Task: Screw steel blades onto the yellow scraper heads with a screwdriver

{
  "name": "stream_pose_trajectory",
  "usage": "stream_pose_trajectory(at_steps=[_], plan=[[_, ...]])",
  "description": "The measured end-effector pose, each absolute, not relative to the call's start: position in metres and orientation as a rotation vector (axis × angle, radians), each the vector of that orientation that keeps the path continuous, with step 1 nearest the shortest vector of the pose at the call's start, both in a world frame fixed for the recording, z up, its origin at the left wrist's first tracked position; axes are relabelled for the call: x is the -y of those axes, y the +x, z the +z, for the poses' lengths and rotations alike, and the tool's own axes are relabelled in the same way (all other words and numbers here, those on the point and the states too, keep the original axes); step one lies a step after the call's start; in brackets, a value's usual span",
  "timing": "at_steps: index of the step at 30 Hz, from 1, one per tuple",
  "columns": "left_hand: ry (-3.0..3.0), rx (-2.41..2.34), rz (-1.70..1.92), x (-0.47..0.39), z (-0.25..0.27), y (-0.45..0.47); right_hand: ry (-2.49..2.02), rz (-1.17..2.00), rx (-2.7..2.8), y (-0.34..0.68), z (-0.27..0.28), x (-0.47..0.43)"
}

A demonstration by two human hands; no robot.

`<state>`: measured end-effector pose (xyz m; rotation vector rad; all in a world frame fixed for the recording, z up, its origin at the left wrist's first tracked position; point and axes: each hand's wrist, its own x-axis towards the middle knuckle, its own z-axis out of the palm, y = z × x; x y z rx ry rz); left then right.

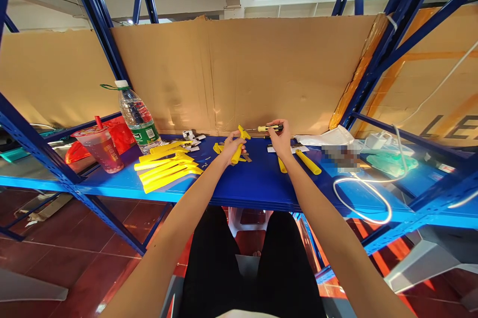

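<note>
My left hand (233,147) is closed around a yellow plastic handle (236,155) whose wider head points up and away from me. In my right hand (280,136) is a screwdriver (267,129) with a yellow and black grip. Its thin shaft points left, and the tip is at the head of the yellow handle; whether it sits in a screw is too small to tell. Small yellow and brownish pieces lie on the blue shelf just beside my left hand. Under my right forearm are another yellow handle (308,162) and a partly hidden yellow piece (282,165).
A pile of yellow handles (168,171) lies to the left, with small white parts (191,136) behind. Farther left stand a water bottle (139,116) and a drink cup (102,151). A white cable (388,208) loops at right. Cardboard (261,69) walls the back; blue posts flank the shelf.
</note>
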<state>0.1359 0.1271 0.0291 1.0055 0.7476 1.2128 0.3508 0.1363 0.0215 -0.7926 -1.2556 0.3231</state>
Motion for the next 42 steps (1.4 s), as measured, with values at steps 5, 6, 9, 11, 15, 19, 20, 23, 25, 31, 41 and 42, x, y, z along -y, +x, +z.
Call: stream_pose_trajectory(at_steps=[5, 6, 9, 11, 15, 19, 20, 23, 25, 31, 41, 42], plan=[[0.967, -0.775, 1.222, -0.128, 0.030, 0.136, -0.771, 0.381, 1.290, 0.353, 0.020, -0.141], [0.966, -0.776, 1.223, -0.128, 0.030, 0.136, -0.770, 0.377, 1.292, 0.354, 0.020, -0.142], [0.986, -0.770, 1.228, -0.129, 0.029, 0.135, -0.785, 0.379, 1.274, 0.353, 0.021, -0.142], [1.021, -0.776, 1.232, -0.130, 0.028, 0.135, -0.794, 0.395, 1.239, 0.353, 0.021, -0.142], [1.107, -0.803, 1.230, -0.131, 0.026, 0.135, -0.801, 0.436, 1.136, 0.353, 0.022, -0.143], [1.170, -0.804, 1.233, -0.133, 0.024, 0.134, -0.805, 0.463, 1.087, 0.355, 0.022, -0.146], [1.187, -0.803, 1.232, -0.133, 0.023, 0.133, -0.802, 0.465, 1.078, 0.355, 0.021, -0.146], [1.239, -0.798, 1.222, -0.132, 0.023, 0.132, -0.791, 0.478, 1.033, 0.355, 0.021, -0.147], [1.270, -0.798, 1.216, -0.132, 0.024, 0.130, -0.795, 0.509, 0.995, 0.355, 0.022, -0.148], [1.314, -0.802, 1.186, -0.131, 0.024, 0.128, -0.869, 0.597, 0.939, 0.356, 0.020, -0.149], [1.102, -0.755, 1.146, -0.135, 0.026, 0.127, -0.683, 0.614, 1.087, 0.351, 0.025, -0.143], [1.092, -0.751, 1.143, -0.135, 0.026, 0.127, -0.663, 0.617, 1.118, 0.350, 0.025, -0.142]])
